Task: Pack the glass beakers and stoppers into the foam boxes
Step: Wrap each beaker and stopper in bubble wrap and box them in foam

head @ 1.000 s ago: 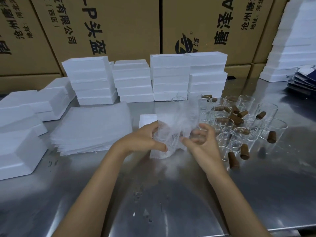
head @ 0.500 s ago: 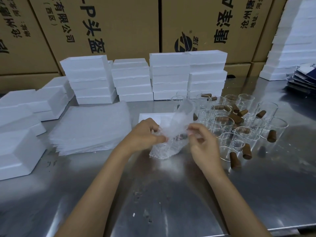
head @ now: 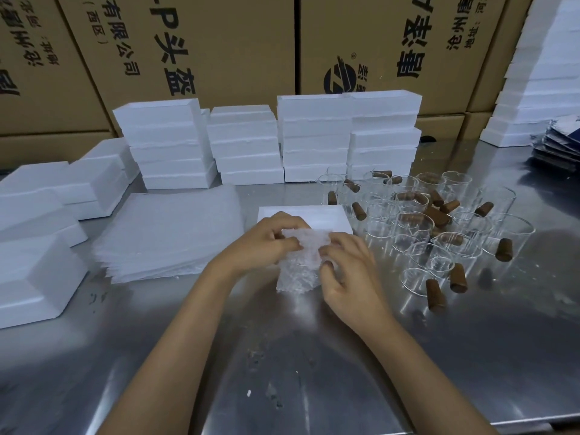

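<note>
1. Head view: both forearms are reaching in from the near edge of the steel worktop (head: 470, 356) and converging toward its middle, bare from elbow to wrist.
2. The left hand (head: 266, 243) is lying knuckles-up, its fingers curling inward and pinching the top of a bubble-wrap bundle (head: 298, 271) from the left.
3. The right hand (head: 351, 271) is meeting it from the right, back of the hand facing the camera, fingers bending and clamping on the same wrap; a dark fingertip-sized spot is showing at the wrap's right side, and I cannot tell what it is.
4. The bundle is standing on the worktop between the two hands, just in front of an open foam box (head: 329, 215). What is sitting inside the wrap is too blurred to tell.
5. The glass beakers (head: 411, 227) are standing clustered right of the hands, toward the worktop's right side, with brown stoppers (head: 436, 215) lying among them and some inside them.
6. A flat stack of wrap sheets (head: 169, 233) is lying left of the hands.
7. Stacks of white foam boxes (head: 251, 146) are lining the far edge, with more at the left edge and the far right corner.
8. Printed cardboard cartons (head: 235, 42) are standing behind the worktop.
</note>
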